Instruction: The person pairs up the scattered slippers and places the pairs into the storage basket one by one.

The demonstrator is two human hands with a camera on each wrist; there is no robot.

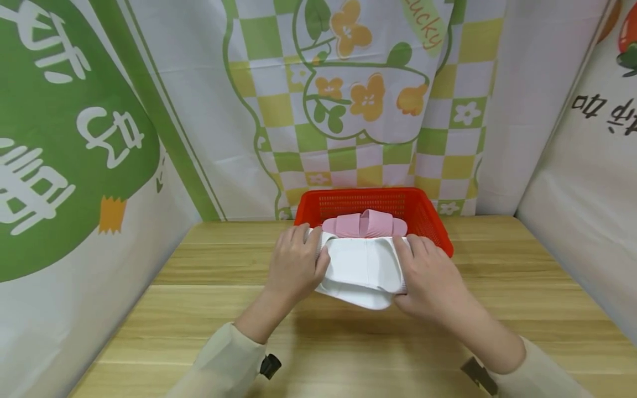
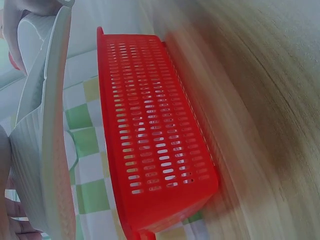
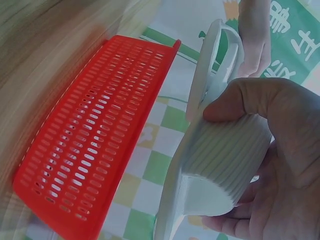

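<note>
From the head, the wooden desk (image 1: 497, 309) is being looked down on from farther off, with the checkered cloth (image 1: 269, 38) being faced beyond. From the left wrist, the slotted side of the red plastic basket (image 2: 150, 115) is being viewed close up, the desk being tipped to the right. From the right wrist, the desk is being tipped left, and the white slippers (image 3: 222, 155) are being framed nearer than the basket. Basket, slippers and cloth are being shared by both wrist views.
</note>
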